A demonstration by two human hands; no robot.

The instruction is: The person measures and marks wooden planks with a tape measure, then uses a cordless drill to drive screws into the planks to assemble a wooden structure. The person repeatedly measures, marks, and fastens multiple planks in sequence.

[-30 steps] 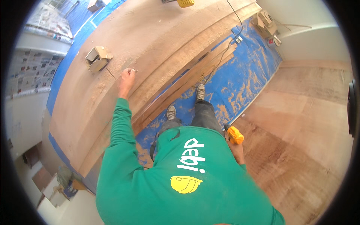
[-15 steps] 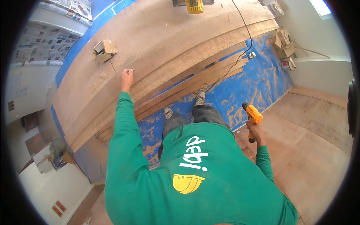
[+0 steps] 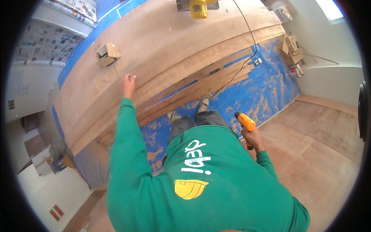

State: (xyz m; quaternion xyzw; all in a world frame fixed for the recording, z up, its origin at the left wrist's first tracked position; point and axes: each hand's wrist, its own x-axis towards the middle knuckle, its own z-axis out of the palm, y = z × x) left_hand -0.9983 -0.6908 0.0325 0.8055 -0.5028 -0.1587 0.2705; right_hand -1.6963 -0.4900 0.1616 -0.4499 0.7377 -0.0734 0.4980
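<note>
On the broad brown wooden worktop [image 3: 154,33], left part, sits a small open brown cardboard box [image 3: 112,50]. The left hand [image 3: 129,86] is over the worktop, fingers pinched narrow on a small item [image 3: 135,75] too tiny to identify. A yellow-and-black power tool [image 3: 198,10] rests at the worktop's far side. Right of the worktop, an orange-and-black pistol-shaped drill [image 3: 246,121] points toward it, the right hand [image 3: 253,138] with fingers wrapped around its handle.

Head cam, L fisheye, facing down twd hands [image 3: 253,137]
</note>
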